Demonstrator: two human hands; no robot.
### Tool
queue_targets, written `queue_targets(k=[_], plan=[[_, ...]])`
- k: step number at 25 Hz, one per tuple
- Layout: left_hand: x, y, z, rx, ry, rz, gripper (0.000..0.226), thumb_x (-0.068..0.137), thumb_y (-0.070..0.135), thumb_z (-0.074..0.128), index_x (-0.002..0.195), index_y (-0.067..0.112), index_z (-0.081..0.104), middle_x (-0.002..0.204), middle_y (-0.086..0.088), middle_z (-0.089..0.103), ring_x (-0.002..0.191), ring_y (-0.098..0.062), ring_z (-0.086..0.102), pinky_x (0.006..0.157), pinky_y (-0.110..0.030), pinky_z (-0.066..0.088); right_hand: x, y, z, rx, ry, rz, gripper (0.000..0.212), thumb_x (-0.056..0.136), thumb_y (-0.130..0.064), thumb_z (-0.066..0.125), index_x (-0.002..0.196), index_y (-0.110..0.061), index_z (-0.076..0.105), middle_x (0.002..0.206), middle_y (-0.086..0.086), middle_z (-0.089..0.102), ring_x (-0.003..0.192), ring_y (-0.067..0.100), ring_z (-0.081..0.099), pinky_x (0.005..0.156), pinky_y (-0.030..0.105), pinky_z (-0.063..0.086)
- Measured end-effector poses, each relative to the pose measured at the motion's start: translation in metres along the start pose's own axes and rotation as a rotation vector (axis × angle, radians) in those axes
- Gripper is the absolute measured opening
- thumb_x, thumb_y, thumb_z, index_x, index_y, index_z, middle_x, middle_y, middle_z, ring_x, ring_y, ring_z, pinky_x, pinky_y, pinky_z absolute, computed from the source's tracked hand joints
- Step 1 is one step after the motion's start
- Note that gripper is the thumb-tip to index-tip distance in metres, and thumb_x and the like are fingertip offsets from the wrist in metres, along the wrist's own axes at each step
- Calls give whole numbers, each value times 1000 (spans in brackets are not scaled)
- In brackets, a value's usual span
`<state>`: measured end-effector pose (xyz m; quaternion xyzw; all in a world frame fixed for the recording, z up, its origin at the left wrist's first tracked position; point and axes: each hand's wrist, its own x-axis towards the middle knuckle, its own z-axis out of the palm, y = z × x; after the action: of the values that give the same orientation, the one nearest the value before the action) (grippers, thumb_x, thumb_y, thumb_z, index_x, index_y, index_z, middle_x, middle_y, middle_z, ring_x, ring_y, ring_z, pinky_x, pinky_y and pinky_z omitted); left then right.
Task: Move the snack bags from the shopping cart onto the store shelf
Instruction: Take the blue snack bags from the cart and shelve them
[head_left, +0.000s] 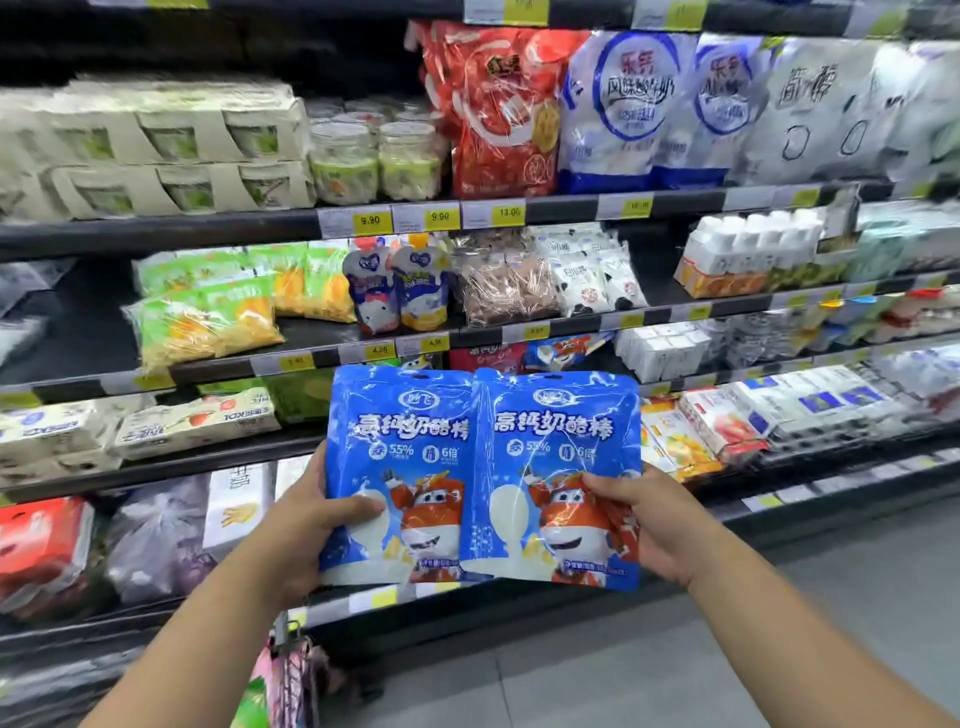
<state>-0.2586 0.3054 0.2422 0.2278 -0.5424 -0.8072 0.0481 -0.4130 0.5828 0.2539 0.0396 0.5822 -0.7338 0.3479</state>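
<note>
Two blue snack bags with a red cartoon plane are held side by side in front of the store shelf (218, 454). My left hand (304, 525) grips the left blue bag (400, 447) by its lower left edge, thumb on the front. My right hand (649, 519) grips the right blue bag (561, 441) at its lower right edge. The right bag overlaps the left one slightly at the middle. Both bags stand upright, level with the lower shelves. More bags of the same kind (556, 353) lie on the shelf behind them. The shopping cart is mostly out of view.
Black shelves hold green snack packs (208, 322), pouches (395, 291), white milk cartons (753, 249) and red and white bags (498, 104) above. Colourful packets (283, 686) show at the bottom edge between my arms. Grey floor (675, 665) lies to the right.
</note>
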Motion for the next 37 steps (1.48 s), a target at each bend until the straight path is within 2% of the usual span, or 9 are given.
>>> queue_targets(k=[3, 7, 12, 17, 23, 28, 32, 35, 37], plan=[[36, 1, 13, 25, -15, -30, 72, 66, -12, 69, 122, 31, 57, 114, -16, 75, 89, -41, 75, 66, -51, 62, 25, -10, -23, 7, 6, 19, 54, 70, -6, 69, 123, -7, 60, 111, 18, 72, 100, 37, 70, 81, 51, 57], [92, 3, 27, 45, -32, -58, 66, 84, -21, 59, 125, 30, 54, 113, -16, 75, 89, -40, 75, 64, -50, 63, 69, -23, -46, -11, 20, 53, 51, 74, -7, 68, 124, -6, 59, 114, 19, 71, 105, 40, 67, 86, 55, 55], [160, 3, 43, 29, -23, -79, 76, 64, -10, 69, 128, 28, 54, 116, -13, 75, 94, -38, 74, 70, -52, 63, 122, -43, -70, 6, 38, 84, 41, 79, -5, 65, 120, -6, 62, 113, 19, 72, 102, 37, 68, 84, 54, 56], [209, -2, 68, 46, -15, -135, 75, 63, -8, 68, 126, 30, 54, 118, -13, 74, 97, -39, 73, 74, -54, 62, 167, -60, -106, 27, 88, 136, 35, 87, -2, 61, 121, -5, 61, 114, 20, 71, 104, 40, 67, 88, 58, 53], [240, -30, 121, 9, 96, -124, 70, 80, -24, 60, 122, 31, 54, 110, -9, 77, 88, -31, 76, 68, -49, 64, 221, -96, -163, -27, 22, 199, 25, 90, -1, 58, 114, -7, 64, 99, 14, 75, 83, 31, 73, 71, 49, 61], [253, -64, 165, -68, 257, -115, 69, 65, -6, 68, 122, 30, 56, 116, -11, 75, 91, -33, 75, 71, -51, 63, 269, -125, -212, -100, -52, 268, 29, 90, 0, 58, 118, -7, 61, 88, 11, 76, 69, 26, 74, 53, 42, 60], [272, -94, 184, -68, 317, -134, 69, 64, -5, 68, 120, 35, 58, 122, -10, 73, 98, -32, 74, 80, -51, 62, 309, -126, -240, -146, -119, 284, 49, 76, -3, 67, 123, -9, 57, 101, 12, 76, 79, 27, 74, 76, 49, 57], [291, -114, 185, -43, 322, -134, 77, 63, -15, 70, 120, 35, 58, 122, -8, 73, 100, -29, 75, 77, -47, 63, 337, -110, -251, -163, -157, 276, 37, 78, -2, 64, 115, -9, 63, 98, 10, 76, 77, 23, 74, 70, 44, 62], [308, -131, 176, -24, 346, -112, 80, 59, -18, 72, 119, 34, 58, 118, -5, 75, 96, -25, 76, 72, -43, 64, 359, -89, -257, -152, -155, 273, 48, 70, -6, 68, 117, -6, 63, 102, 11, 75, 81, 25, 74, 75, 46, 60]])
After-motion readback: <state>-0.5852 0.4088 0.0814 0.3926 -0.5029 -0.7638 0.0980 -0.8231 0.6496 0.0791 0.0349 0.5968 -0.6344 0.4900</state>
